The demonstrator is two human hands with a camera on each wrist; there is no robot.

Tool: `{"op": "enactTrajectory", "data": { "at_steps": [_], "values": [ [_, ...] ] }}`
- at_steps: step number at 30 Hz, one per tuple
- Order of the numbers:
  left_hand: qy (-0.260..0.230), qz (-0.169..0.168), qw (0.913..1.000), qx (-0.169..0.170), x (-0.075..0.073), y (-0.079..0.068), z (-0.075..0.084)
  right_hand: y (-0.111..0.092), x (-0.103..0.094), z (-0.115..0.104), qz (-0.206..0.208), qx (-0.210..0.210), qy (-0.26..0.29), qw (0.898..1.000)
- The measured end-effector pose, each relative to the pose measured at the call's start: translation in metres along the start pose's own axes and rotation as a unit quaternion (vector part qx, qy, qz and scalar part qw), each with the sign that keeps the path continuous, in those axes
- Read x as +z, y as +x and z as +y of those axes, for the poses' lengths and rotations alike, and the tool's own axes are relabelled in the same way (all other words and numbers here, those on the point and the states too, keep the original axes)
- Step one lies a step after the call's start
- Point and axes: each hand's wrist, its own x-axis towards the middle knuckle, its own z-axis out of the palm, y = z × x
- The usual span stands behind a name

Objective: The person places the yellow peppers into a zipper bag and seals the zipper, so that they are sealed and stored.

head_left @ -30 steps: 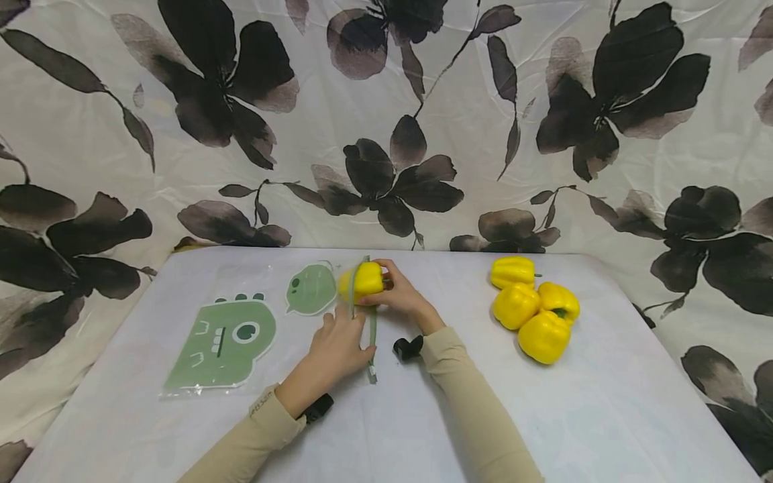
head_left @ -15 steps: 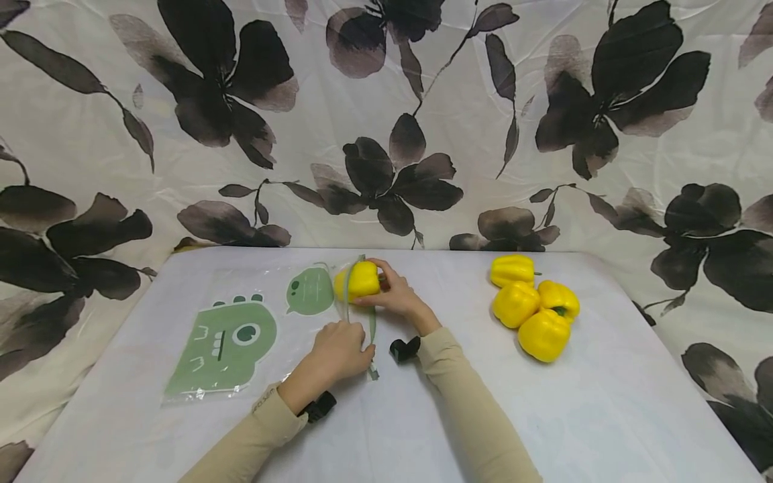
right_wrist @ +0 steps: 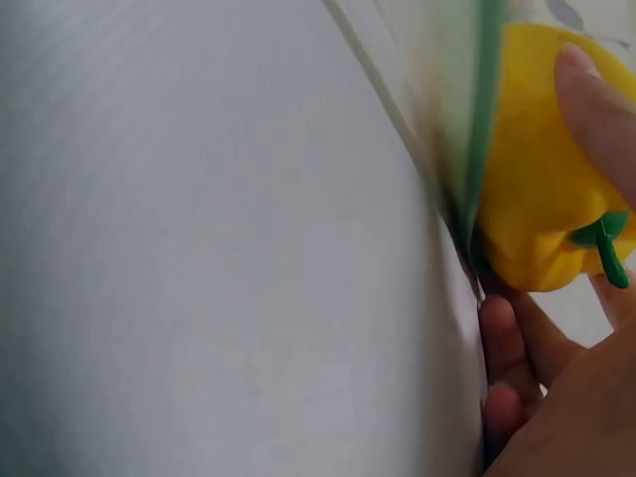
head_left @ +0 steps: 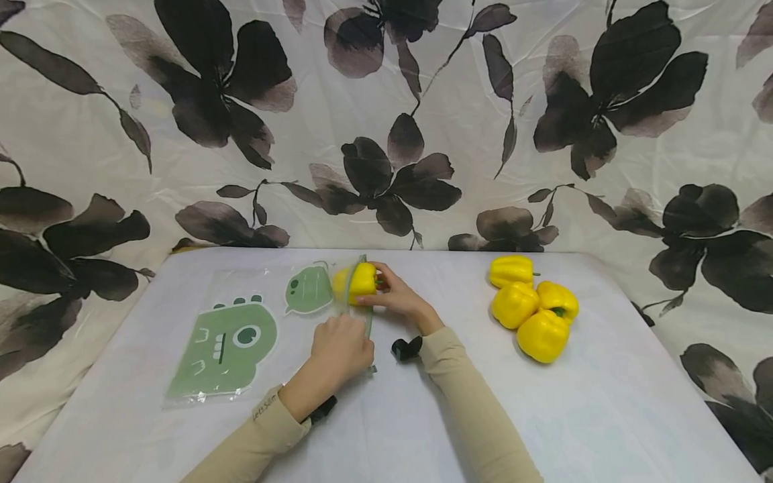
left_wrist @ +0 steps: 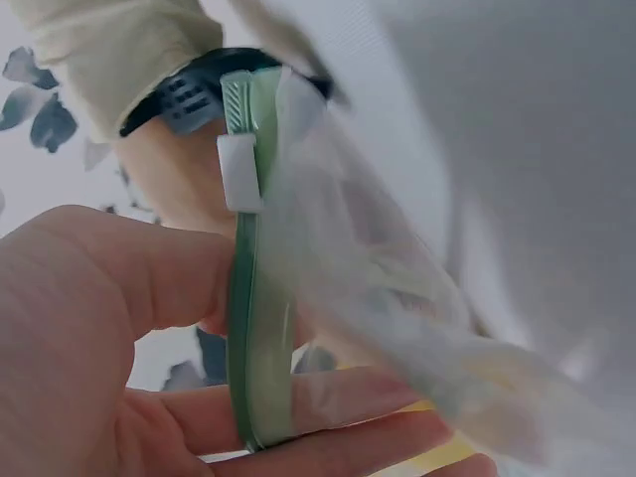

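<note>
A clear zip bag printed with a green dinosaur lies flat at the left of the table, its mouth facing right. My left hand grips the bag's near side at the mouth; in the left wrist view the thumb and fingers are on either side of the green zip strip, below a white slider. With the right hand I hold a yellow bell pepper by its stem end, thumb and fingers on its sides. The pepper's left part is inside the bag's mouth; its green stem points out.
Several more yellow bell peppers sit in a cluster at the right of the white-covered table. Floral cloth hangs behind the table. A black wrist camera is strapped by the right cuff.
The pepper has shifted slightly left, further into the bag's mouth. My left fingers have curled in at the bag's edge, and the zip strip has moved a little.
</note>
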Motion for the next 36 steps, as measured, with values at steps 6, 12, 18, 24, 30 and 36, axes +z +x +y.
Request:
{"op": "enactTrajectory", "data": {
  "at_steps": [6, 12, 18, 24, 30, 36],
  "values": [
    [0.051, 0.017, 0.9984, 0.014, -0.007, -0.002, 0.008, 0.003, 0.004, -0.004, 0.028, 0.019, -0.073, 0.997],
    [0.060, 0.032, 0.9969, 0.039, -0.004, -0.005, 0.006, 0.004, 0.005, -0.007, 0.037, 0.030, -0.151, 0.987],
    [0.071, 0.023, 0.9960, 0.050, -0.002, -0.005, 0.005, 0.001, 0.006, -0.006, 0.050, 0.029, -0.108, 0.993],
    [0.097, 0.047, 0.9921, 0.064, 0.001, -0.007, 0.006, 0.004, 0.011, -0.007, 0.076, 0.030, -0.165, 0.983],
    [-0.002, 0.002, 0.9993, 0.038, 0.000, -0.015, 0.004, 0.006, 0.014, -0.006, 0.077, 0.038, -0.183, 0.979],
    [-0.046, -0.018, 0.9983, 0.032, 0.005, -0.017, -0.002, 0.006, 0.015, -0.005, 0.080, 0.036, -0.193, 0.977]
  ]
}}
